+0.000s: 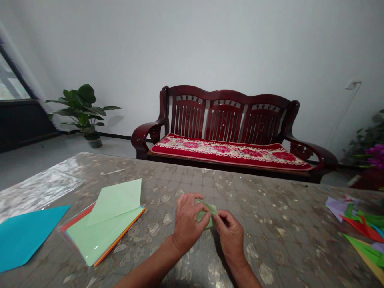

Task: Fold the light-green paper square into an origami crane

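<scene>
Between my two hands is a small folded piece of light green paper (pixel 211 209), held just above the table. My left hand (pixel 189 216) grips its left side, with the thumb and fingers closed on it. The fingertips of my right hand (pixel 230 232) pinch its right edge. My fingers hide part of the paper, so its full folded shape cannot be made out. To the left lies a stack of coloured paper (pixel 102 236) with light green on top and red, orange and blue edges showing. One light green sheet (pixel 120 200) rests askew on that stack.
A blue sheet (pixel 30 236) lies at the table's left, near crumpled clear plastic (pixel 45 188). Several folded coloured paper pieces (pixel 363 220) are heaped at the right edge. Beyond the patterned table (pixel 270 208) stand a wooden bench (pixel 223 116) and a potted plant (pixel 87 108).
</scene>
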The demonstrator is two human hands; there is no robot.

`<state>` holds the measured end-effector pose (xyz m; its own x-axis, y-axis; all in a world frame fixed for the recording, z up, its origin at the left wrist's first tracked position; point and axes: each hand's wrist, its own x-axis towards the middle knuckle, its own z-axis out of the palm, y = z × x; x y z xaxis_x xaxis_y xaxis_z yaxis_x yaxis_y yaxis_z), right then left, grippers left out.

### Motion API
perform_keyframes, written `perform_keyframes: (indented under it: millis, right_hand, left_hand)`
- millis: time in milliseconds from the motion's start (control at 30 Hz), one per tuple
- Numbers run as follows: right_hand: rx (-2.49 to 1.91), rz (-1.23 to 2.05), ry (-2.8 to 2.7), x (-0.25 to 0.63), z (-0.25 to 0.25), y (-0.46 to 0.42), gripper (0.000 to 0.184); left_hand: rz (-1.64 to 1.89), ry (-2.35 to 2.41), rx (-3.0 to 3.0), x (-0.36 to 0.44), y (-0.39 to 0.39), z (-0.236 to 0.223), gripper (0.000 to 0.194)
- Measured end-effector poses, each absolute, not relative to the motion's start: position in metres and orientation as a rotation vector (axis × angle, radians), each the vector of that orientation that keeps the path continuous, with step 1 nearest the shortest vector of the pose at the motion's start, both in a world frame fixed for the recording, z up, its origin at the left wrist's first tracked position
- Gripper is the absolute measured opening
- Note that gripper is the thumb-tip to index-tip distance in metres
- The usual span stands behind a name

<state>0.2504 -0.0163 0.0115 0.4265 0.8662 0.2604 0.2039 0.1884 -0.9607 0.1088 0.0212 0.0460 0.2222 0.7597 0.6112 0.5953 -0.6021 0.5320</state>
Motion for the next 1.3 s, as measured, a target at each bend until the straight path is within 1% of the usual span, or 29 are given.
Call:
perform_keyframes:
  millis: [100, 233, 400, 500, 567, 700, 933, 1133, 1300]
  right_hand:
    - [-1.301, 0.67, -1.024, 0.251, 0.013, -0.017, 0.027]
    - [-1.254, 0.761, -0.933, 0.252, 0.012, -0.016, 0.029]
    - [-1.212, 0.834, -0.839, 0.252, 0.011, -0.014, 0.032]
    - [-1.198, 0.853, -0.824, 0.25, 0.011, -0.016, 0.033]
    - [-1.196, 0.867, -0.819, 0.249, 0.011, -0.017, 0.034]
    - [-1.185, 0.9, -0.794, 0.245, 0.01, -0.017, 0.036]
    - [-1.096, 1.001, -0.747, 0.244, 0.006, -0.017, 0.034]
    - [-1.08, 1.007, -0.738, 0.245, 0.005, -0.019, 0.033]
    - [-1.091, 1.002, -0.803, 0.244, 0.007, -0.017, 0.033]
  left_hand:
    - [1.347, 1.253, 2.088, 0.109, 0.027, 0.041, 0.006]
    - [1.334, 1.047, 1.592, 0.11, 0.035, 0.031, 0.012]
    - [1.287, 0.86, 1.121, 0.115, 0.041, 0.026, 0.033]
    - [1.296, 0.804, 1.013, 0.116, 0.042, 0.028, 0.051]
    - [1.268, 0.799, 0.987, 0.115, 0.044, 0.028, 0.057]
    - [1.218, 0.853, 0.994, 0.113, 0.046, 0.022, 0.05]
    - [1.208, 0.749, 0.963, 0.113, 0.047, 0.015, 0.053]
    - [1.341, 0.855, 1.003, 0.11, 0.046, 0.019, 0.041]
    - [1.285, 0.883, 0.97, 0.111, 0.045, 0.021, 0.042]
